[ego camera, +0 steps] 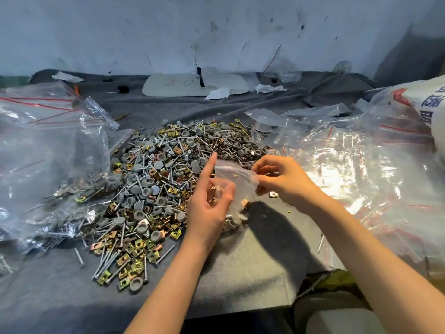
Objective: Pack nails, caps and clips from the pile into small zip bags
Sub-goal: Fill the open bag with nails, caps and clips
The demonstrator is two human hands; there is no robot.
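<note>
Nearest: bare forearms (385,273) reaching in over the cloth-covered table (252,261). Ahead, at the near right edge of the pile (156,179): small zip bag (237,186), bottom resting on the table, caps and clips visible inside. Left hand (209,206) gripping its left side, index finger raised. Right hand (281,182) pinching the mouth's right edge. Risks, as judged:
- thin film slipping from the pinch, spilling contents back into the pile
- nail points piercing the bag
- loose clip (273,194) just off that edge overlooked
</note>
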